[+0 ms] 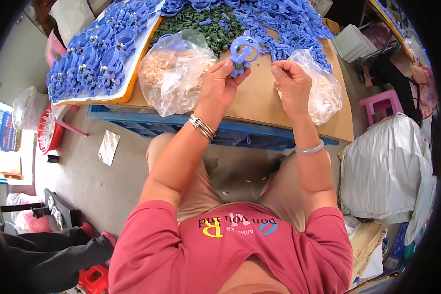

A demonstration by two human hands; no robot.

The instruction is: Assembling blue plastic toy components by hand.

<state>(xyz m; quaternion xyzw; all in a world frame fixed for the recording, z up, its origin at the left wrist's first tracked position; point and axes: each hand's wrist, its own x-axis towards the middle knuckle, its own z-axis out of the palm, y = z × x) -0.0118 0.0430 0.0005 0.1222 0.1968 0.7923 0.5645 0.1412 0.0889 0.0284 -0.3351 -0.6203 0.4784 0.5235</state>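
Over near cardboard point(260, 98), grasping a blue piece point(239, 60) in left hand point(219, 85), pinching with right hand point(295, 88), cannot tell on what; seemingly assembling, next needing careful alignment.

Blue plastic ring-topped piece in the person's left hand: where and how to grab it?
I'd pinch the right rim of the blue plastic ring-topped piece, coming from the right. The bare left hand grips its lower end from the left, leaving the ring exposed above the fingers; its narrow band should suit a thumb-and-finger pinch.
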